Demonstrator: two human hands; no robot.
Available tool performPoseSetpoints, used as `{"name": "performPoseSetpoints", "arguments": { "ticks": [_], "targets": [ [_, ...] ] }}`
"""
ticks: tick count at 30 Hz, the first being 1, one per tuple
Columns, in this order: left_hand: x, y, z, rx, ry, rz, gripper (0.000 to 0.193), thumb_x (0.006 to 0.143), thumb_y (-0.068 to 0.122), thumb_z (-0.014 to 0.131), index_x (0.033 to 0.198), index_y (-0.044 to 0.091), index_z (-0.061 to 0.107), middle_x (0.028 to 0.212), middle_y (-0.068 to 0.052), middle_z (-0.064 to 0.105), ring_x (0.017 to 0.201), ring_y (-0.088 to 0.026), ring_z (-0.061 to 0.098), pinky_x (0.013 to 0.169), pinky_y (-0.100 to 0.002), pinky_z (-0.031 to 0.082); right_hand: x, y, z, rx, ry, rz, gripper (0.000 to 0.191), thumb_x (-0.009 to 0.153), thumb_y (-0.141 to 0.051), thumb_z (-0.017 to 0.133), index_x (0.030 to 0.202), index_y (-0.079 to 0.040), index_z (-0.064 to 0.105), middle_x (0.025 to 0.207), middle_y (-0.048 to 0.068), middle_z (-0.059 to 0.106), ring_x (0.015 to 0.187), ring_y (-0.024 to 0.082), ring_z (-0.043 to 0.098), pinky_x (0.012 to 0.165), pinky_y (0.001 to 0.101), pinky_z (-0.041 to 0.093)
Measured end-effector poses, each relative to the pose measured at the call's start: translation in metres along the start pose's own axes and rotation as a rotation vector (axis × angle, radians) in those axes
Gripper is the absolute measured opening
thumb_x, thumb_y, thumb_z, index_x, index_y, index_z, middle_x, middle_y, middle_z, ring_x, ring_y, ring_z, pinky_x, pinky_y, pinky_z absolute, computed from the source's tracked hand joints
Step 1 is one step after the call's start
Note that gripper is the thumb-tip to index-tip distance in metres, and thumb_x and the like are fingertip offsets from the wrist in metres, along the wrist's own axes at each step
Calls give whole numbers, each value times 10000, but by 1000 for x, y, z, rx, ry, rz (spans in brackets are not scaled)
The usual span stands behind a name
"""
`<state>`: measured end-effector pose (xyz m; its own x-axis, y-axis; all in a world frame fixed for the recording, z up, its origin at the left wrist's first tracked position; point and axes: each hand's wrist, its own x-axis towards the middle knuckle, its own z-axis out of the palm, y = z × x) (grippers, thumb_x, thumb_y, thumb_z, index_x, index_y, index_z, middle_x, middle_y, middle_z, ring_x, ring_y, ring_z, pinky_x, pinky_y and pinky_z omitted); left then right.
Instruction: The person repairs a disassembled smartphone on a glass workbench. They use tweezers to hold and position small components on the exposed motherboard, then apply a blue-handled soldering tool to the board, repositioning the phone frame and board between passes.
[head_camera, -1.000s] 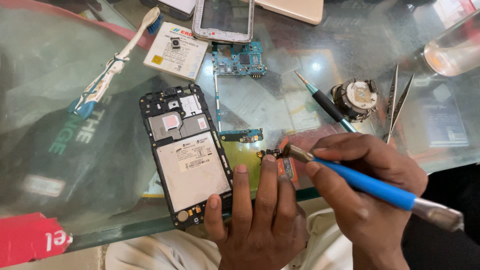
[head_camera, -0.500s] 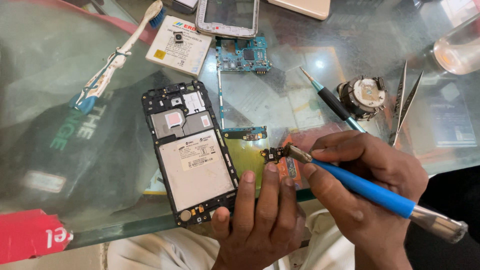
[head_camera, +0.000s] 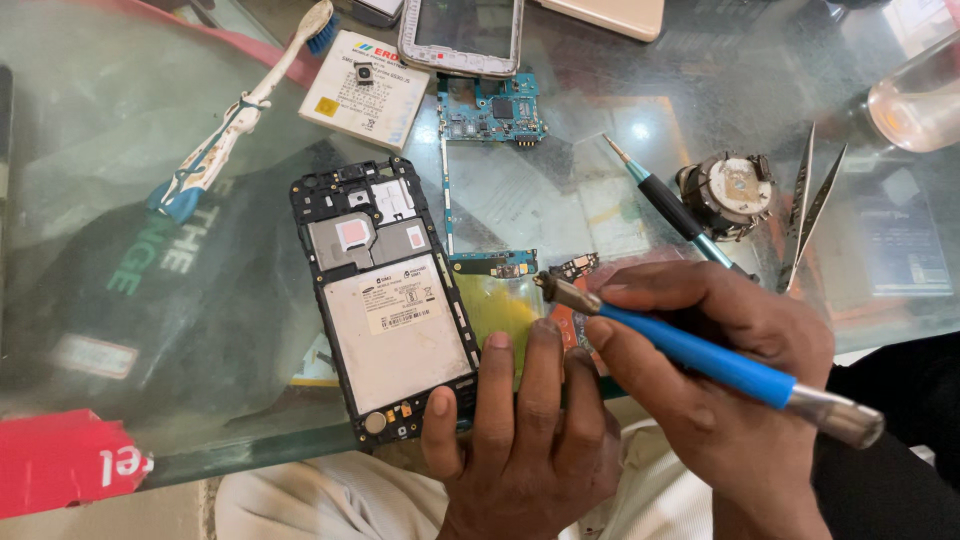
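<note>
On glass table (head_camera: 120, 90), right hand (head_camera: 730, 370) gripping blue tool (head_camera: 700, 357), tip up-left, left hand (head_camera: 525, 420) flat, released, beside opened phone (head_camera: 385, 300).

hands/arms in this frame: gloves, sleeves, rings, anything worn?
Both hands are bare: no gloves, rings or watch show on the left hand or the right hand. Nails are short and unpainted. The wrists run off the bottom edge, so any sleeves cannot be made out. Pale cloth lies under the left hand and dark cloth beside the right; whether either is a sleeve is unclear.
</note>
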<state>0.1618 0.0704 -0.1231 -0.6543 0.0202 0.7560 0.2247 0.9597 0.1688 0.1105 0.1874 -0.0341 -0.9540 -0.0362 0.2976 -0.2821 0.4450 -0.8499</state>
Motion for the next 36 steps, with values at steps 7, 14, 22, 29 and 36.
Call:
{"name": "performPoseSetpoints", "arguments": {
  "ticks": [7,14,22,29,36],
  "targets": [
    [-3,1,1,32,-16,4,244,1068,266,593,1298,185,588,1388,-27,674,1364,-265,556,1275,-525,107,-7,14,-8,278,155,112,108,887,101,698,991,91,667,973,190,726,823,166,693,774,250,559],
    [8,7,-28,-38,-129,-69,392,1062,419,589,1345,148,591,1388,-73,671,1331,-278,573,1242,-488,162,-9,27,-12,695,219,95,133,995,-5,584,1086,87,555,924,257,680,615,237,626,544,314,511],
    [70,-20,-42,-186,-226,22,318,1045,159,571,1316,37,684,1368,-107,674,1320,-280,605,1186,-429,410,-13,30,-11,762,257,23,169,1083,-86,542,1101,80,515,935,298,651,650,282,615,572,343,515],
    [120,-33,-34,-361,-396,237,268,836,131,624,1034,-24,717,1057,-116,697,1125,-309,633,1099,-433,452,-13,33,-10,775,265,19,181,1097,-98,557,1114,75,509,927,279,651,657,277,625,578,338,520],
    [124,-42,-30,-476,-559,276,61,771,78,660,738,27,655,859,-102,622,954,-279,625,900,-415,502,-9,30,-9,720,277,16,174,1073,-87,547,1138,71,514,969,272,643,682,272,627,536,344,529]
  ]
}}
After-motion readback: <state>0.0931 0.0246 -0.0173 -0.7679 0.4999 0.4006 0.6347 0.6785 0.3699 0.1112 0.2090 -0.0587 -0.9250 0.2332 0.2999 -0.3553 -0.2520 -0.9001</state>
